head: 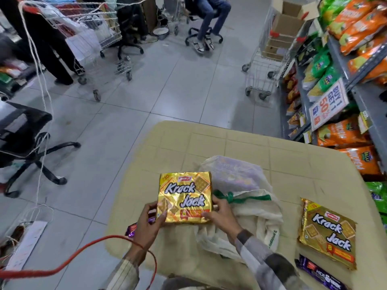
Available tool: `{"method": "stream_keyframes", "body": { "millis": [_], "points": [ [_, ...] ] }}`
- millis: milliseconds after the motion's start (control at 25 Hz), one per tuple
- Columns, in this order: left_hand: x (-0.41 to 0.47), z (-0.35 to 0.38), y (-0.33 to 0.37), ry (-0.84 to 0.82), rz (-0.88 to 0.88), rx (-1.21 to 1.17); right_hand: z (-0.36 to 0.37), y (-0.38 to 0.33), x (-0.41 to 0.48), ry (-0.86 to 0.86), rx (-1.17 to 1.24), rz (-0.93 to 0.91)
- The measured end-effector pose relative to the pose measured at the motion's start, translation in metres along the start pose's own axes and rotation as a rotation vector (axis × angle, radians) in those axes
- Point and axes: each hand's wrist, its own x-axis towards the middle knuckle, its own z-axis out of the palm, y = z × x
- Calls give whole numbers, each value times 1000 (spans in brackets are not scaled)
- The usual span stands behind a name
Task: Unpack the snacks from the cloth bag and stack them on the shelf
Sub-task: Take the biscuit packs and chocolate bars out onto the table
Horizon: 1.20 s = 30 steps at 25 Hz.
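Our left hand (149,219) and right hand (220,214) pinch the cracker pack (185,197) by its near corners, clear of the cloth bag (253,208), likely for shelving.

head: worn on person | faces forward-down | near table (240,147) | floor beyond

we see the held krack jack pack (185,197) in glossy gold foil with small wrinkles that catch the light, and the second krack jack pack (328,233) and the purple biscuit wrapper (320,273) have the same shiny film. the cloth bag (266,218) is matt off-white woven cloth, soft and creased, with a green cloth tie (240,196), and the table top (272,147) looks to us like matt beige cardboard with pressed lines. the floor tiles (146,91) are smooth with a weak shine, the trolley (261,59) is bright metal wire, and the shelf (356,84) is grey painted metal, rather matt.
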Motion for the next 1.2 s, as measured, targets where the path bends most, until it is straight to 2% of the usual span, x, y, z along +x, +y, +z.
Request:
{"method": "stream_keyframes", "body": {
  "millis": [200, 440, 720, 840, 920, 960, 1040, 1080, 1120, 1200],
  "points": [
    [85, -25, -2, 72, 41, 55, 38, -40, 92, 12, -45, 16],
    [133, -40, -48, 116, -80, 104, 78, -28, 154, -30, -81, 90],
    [142, -42, -71, 130, -94, 181, 95, -4, 175, -71, -287, 110],
    [142, -41, -68, 133, -125, 215, 94, -9, 169, -143, -370, 98],
    [139, -36, -61, 159, -162, 231, 85, -12, 154, -180, -303, 54],
    [135, -32, -57, 224, -141, 278, 79, -10, 144, -172, -235, 21],
    [121, -15, -43, 344, 26, 401, 56, 4, 117, -34, -101, -47],
    [110, 1, -36, 323, 137, 404, 41, 17, 100, 59, -56, -74],
    [97, 21, -29, 223, 236, 395, 24, 33, 81, 143, -48, -91],
    [69, 65, -22, -138, 350, 387, -12, 75, 52, 272, -156, -70]
  ]
}}
